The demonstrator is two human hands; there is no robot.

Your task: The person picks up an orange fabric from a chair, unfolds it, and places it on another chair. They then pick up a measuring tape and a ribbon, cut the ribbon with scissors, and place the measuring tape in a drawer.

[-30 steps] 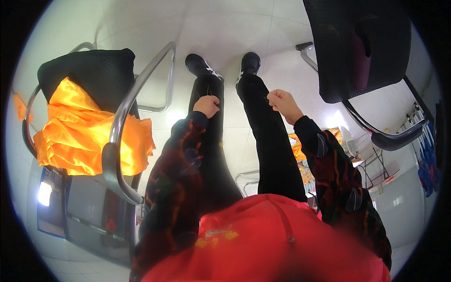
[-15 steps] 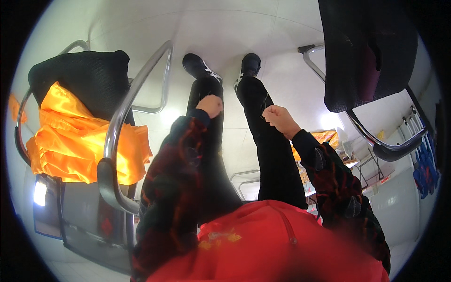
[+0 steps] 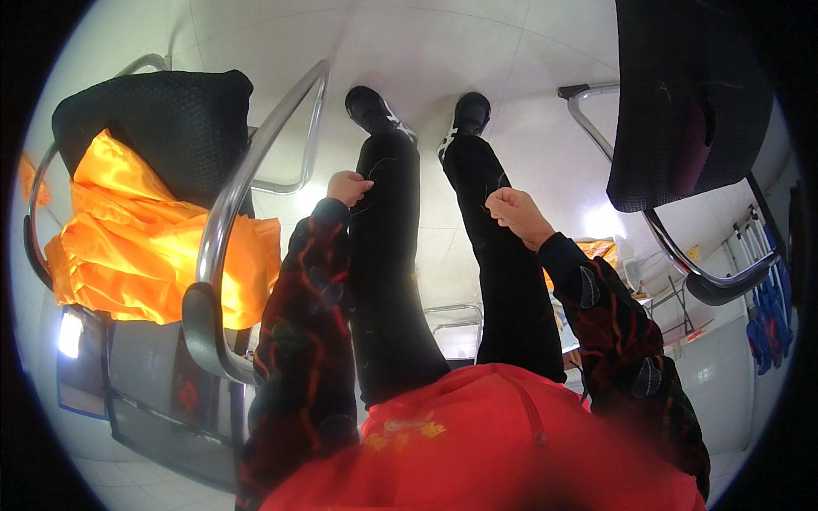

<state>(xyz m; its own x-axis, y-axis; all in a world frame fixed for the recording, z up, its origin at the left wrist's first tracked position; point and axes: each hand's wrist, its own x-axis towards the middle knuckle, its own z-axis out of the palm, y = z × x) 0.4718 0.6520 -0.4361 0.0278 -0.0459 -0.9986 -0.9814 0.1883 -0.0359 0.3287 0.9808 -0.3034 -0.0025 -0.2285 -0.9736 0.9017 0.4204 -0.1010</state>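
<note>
My left hand (image 3: 349, 188) is closed in a pinch over the left trouser leg (image 3: 385, 255). From its fingertips stick out fine pale strands that look like thread (image 3: 383, 163). Level with the right knee, my right hand (image 3: 518, 216) is closed too, fingers curled in. Another thin strand (image 3: 499, 181) rises beside its knuckles. The two hands are apart, and whether a single thread joins them I cannot tell.
On my left stands a black chair (image 3: 158, 119) with metal arms, orange satin cloth (image 3: 162, 247) heaped on it. Another black chair (image 3: 682, 111) is at the right. Blue items (image 3: 769, 315) hang by the right wall. My dark shoes (image 3: 470, 115) rest on the pale floor (image 3: 511, 51).
My left hand has shifted left and turned, so its pinched fingertips now face right. The right hand stays closed at nearly the same place. The view has shifted slightly.
</note>
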